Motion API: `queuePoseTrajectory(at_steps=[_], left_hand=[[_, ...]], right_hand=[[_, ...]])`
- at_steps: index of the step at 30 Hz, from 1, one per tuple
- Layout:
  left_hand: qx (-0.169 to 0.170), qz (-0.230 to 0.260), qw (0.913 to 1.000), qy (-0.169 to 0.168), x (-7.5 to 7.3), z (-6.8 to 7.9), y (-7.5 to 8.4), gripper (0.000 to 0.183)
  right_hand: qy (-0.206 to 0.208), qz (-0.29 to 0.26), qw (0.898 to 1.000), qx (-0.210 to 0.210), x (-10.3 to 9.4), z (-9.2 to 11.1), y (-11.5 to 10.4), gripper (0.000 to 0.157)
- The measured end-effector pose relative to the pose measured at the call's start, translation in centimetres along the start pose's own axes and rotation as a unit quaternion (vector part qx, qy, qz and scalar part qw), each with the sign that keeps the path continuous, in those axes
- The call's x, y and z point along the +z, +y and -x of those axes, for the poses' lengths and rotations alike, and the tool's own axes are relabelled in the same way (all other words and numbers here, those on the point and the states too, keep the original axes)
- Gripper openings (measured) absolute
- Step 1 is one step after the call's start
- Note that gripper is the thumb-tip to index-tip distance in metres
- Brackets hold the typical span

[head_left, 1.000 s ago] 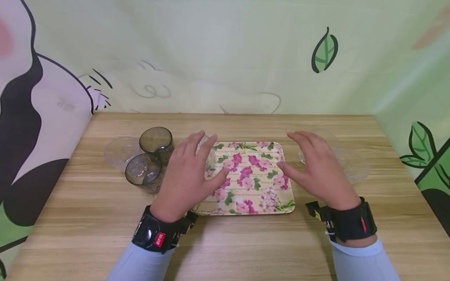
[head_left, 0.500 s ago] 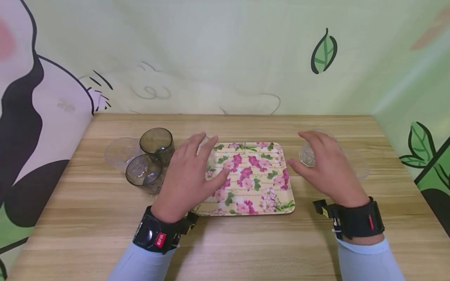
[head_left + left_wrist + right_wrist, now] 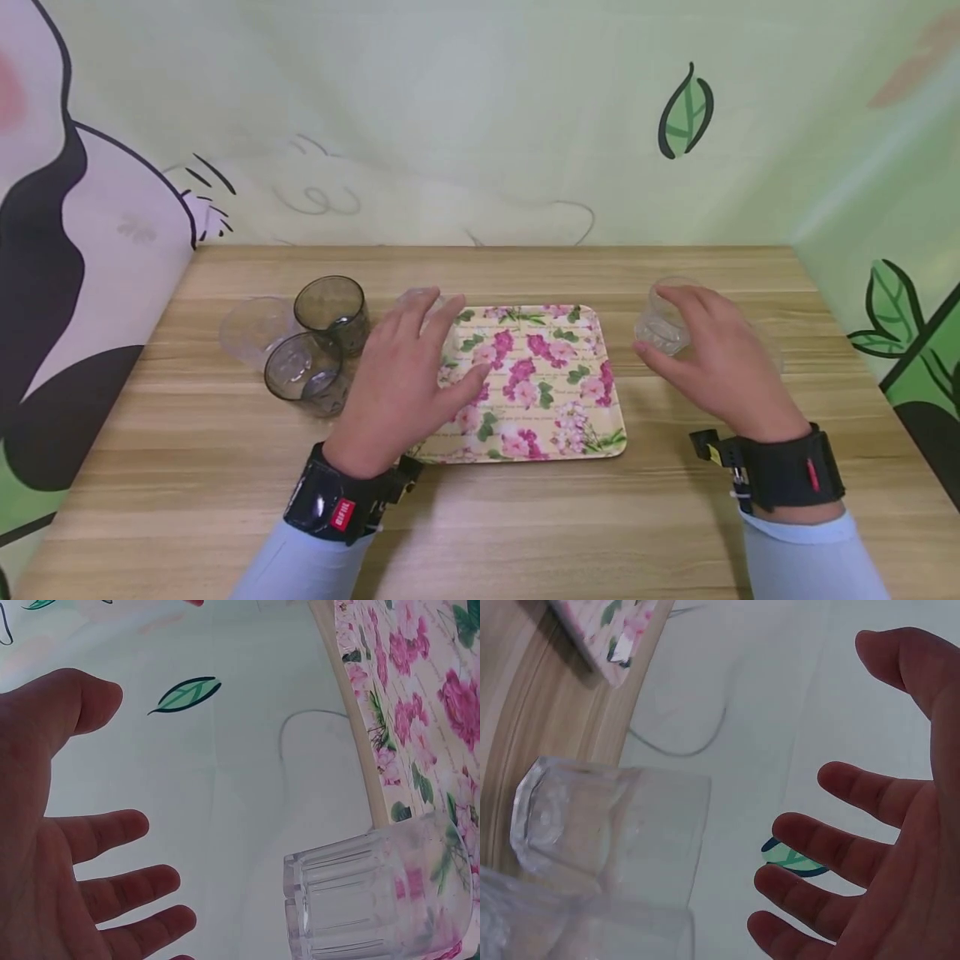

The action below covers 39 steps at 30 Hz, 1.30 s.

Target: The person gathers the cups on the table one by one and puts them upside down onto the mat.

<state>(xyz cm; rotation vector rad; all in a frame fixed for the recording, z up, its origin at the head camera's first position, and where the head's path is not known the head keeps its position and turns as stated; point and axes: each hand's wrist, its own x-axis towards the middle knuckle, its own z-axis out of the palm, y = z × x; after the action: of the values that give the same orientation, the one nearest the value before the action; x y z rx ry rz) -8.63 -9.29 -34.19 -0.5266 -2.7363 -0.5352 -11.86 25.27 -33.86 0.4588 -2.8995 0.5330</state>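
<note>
My left hand hovers with spread fingers over the left part of a flowered tray. Beyond those fingers stands a clear glass, its fluted base end pointing up and its smooth rim toward the tray; in the head view the hand mostly hides it. My right hand is held in the air right of the tray, fingers apart and holding nothing. Close to its thumb and fingertips is an upright clear drinking glass. A second clear glass stands beside that one, mostly covered by the hand in the head view.
Left of the tray, two smoky grey glasses stand close together, with a clear glass beside them. The wooden table meets a printed fabric wall at the back and on both sides.
My right hand has moved to the right, away from the tray, uncovering more of the nearest clear glass. My left hand stays nearly in place. The glasses and tray have not moved.
</note>
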Motion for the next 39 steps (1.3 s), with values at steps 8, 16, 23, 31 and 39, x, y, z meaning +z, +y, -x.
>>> queuePoseTrajectory(at_steps=[8,16,23,31,39], left_hand=[[-0.005,-0.001,1.0000,-0.003,0.1,0.2,0.0,0.072],[-0.005,-0.001,1.0000,0.004,0.0,0.2,0.0,0.070],[-0.004,-0.001,1.0000,0.004,-0.1,0.2,0.1,0.070],[0.000,-0.001,0.9999,0.011,-0.2,0.2,0.0,0.070],[0.002,-0.003,0.9999,0.010,-0.2,0.1,0.0,0.070]], right_hand=[[-0.006,0.015,1.000,0.009,0.0,0.9,1.3,0.072],[-0.016,0.005,1.000,0.023,-0.2,1.8,2.5,0.073],[-0.021,0.013,0.999,0.035,-0.3,2.2,3.8,0.075],[-0.023,0.023,0.999,0.043,-0.6,2.6,5.2,0.082],[-0.016,0.030,0.998,0.055,-0.9,3.0,6.3,0.081]])
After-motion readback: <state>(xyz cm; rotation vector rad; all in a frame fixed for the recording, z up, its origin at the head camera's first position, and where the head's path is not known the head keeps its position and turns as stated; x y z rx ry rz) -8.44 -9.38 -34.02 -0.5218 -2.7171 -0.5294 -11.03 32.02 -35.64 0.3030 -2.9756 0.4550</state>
